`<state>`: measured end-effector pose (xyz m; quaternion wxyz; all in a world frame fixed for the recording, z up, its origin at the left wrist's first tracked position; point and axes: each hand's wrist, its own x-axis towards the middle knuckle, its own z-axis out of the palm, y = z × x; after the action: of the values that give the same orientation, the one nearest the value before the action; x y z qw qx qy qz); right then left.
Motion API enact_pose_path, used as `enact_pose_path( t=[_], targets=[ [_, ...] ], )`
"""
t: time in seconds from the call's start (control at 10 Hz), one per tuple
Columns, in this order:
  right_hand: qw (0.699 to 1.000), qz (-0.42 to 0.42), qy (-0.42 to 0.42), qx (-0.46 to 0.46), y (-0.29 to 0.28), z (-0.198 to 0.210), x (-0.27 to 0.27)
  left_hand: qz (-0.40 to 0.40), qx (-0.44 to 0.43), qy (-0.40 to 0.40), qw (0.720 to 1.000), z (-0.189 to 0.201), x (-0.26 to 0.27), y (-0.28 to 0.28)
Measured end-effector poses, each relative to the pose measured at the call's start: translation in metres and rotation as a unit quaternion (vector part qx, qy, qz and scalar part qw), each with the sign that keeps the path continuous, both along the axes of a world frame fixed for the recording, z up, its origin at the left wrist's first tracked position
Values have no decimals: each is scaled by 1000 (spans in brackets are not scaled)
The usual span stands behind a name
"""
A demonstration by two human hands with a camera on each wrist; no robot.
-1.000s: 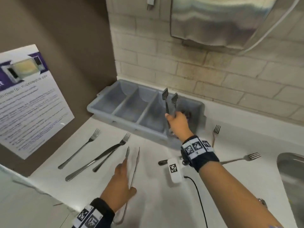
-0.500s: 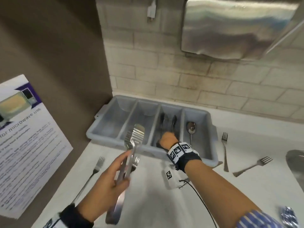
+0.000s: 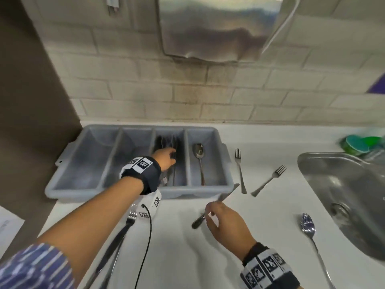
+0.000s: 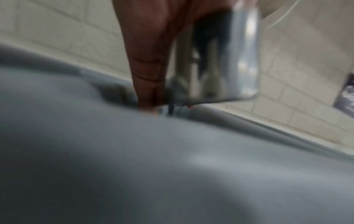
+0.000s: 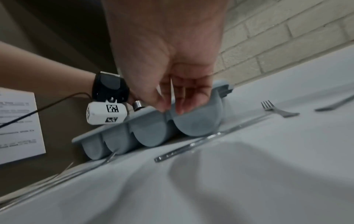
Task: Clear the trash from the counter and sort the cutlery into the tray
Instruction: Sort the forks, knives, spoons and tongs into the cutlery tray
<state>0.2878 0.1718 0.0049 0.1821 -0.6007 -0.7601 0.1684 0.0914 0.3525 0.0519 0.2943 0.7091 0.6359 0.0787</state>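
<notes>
L hand (image 3: 165,158) grips shiny steel tongs (image 4: 220,63) in gray tray (image 3: 208,191).

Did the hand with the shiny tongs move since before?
Yes. The left hand went from over the counter up into the tray, reaching the third compartment from the left with the tongs.

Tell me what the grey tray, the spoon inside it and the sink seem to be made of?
The tray looks like moulded grey plastic: matte, with rounded corners and thick dividers. The spoon seems polished metal, probably stainless steel, since its bowl mirrors light. The sink looks like brushed stainless steel, with a dull silver sheen and soft reflections.
</notes>
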Motion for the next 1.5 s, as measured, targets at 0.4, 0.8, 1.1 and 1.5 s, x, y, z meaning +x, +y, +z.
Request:
enact_pose_path(
  t=[0.4,0.8,1.1,1.5],
  targets=[
    [991,-13,-87,-105,-2,-40,8,60,80,-107,989,8,-21,-44],
    [996,-32,34,-82,-53,-46,33,282,70,-12,957,-39,-116,-248],
    [985,27,-15,-171,-51,-37,13,303,-23,143,942,-92,-135,-295],
    [956,100,191,-197,124,50,-167,273,12,118,955,-91,-144,-304]
  ],
)
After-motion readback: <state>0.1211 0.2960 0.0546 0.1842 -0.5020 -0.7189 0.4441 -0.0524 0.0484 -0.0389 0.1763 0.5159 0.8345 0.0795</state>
